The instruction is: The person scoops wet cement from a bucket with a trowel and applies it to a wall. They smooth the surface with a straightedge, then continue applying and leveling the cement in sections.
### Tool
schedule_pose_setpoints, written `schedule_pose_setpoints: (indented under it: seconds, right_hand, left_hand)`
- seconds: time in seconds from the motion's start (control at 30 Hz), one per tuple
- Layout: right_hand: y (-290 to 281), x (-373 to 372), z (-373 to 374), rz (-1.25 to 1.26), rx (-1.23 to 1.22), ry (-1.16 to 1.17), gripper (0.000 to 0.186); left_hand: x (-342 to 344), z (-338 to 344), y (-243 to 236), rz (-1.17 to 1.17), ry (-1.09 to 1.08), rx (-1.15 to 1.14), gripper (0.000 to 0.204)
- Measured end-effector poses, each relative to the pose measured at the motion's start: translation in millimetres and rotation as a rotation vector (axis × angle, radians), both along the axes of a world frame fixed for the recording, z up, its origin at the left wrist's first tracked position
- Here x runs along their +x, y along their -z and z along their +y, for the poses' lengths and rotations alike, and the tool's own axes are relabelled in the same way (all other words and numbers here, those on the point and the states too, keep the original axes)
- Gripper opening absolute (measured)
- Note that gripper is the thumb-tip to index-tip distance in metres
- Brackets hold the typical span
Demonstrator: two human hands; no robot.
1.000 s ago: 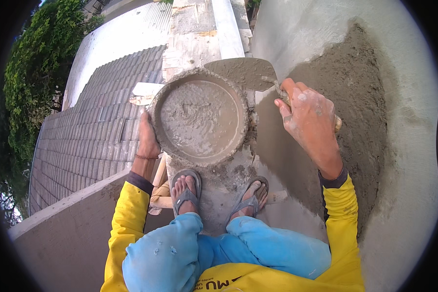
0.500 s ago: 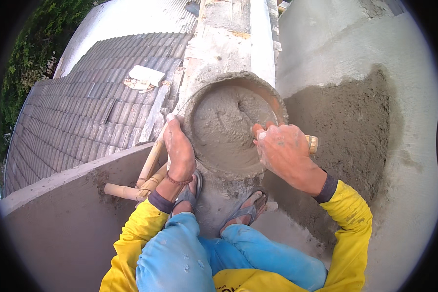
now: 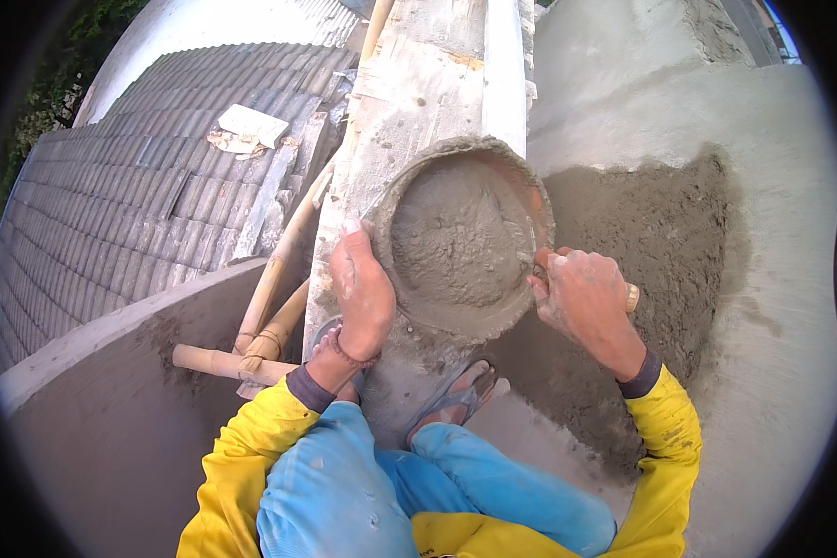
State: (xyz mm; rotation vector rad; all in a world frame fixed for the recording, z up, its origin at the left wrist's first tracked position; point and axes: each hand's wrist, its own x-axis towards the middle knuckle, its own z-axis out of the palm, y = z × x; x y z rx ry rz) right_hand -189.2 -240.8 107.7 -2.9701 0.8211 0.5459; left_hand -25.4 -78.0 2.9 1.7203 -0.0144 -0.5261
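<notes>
A round mortar-caked bucket (image 3: pixel 514 322) stands in front of me on a narrow ledge, full of wet grey mortar (image 3: pixel 455 232). My left hand (image 3: pixel 362 290) holds the bucket by its left side, thumb near the rim; its other fingers are partly hidden. On the opposite side, my right hand (image 3: pixel 588 299) is closed around a trowel. The butt of the trowel's wooden handle (image 3: pixel 632 298) pokes out past my fist. Most of its blade is hidden at the bucket's right inner edge.
Both my feet, in sandals (image 3: pixel 455 400), rest on the ledge below the bucket. Bamboo poles (image 3: pixel 274 279) are lashed together at left, beside a low wall (image 3: pixel 130 325). Beyond lies a tiled roof (image 3: pixel 111 205). A wall at right carries a rough mortar patch (image 3: pixel 651 242).
My right hand and the trowel have moved right, from over the mortar to the bucket's right rim. The mortar's surface looks more heaped. My left hand stays at the bucket's side.
</notes>
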Motion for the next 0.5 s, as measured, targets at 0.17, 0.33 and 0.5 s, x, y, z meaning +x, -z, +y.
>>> schedule_pose_setpoints:
  seconds: [0.17, 0.33, 0.5]
  right_hand:
    - [-0.1, -17.5, 20.7, -0.165, 0.242, 0.129, 0.021]
    - [-27.0, -35.2, 28.0, -0.364, 0.266, 0.26, 0.019]
    - [-20.5, -32.9, 34.0, -0.346, 0.236, 0.296, 0.019]
  left_hand:
    - [1.0, 1.0, 1.7, -0.106, 0.071, -0.091, 0.046]
    - [16.1, 3.7, 10.3, -0.017, -0.039, -0.11, 0.046]
    - [33.9, 11.8, 21.0, 0.193, -0.205, -0.175, 0.041]
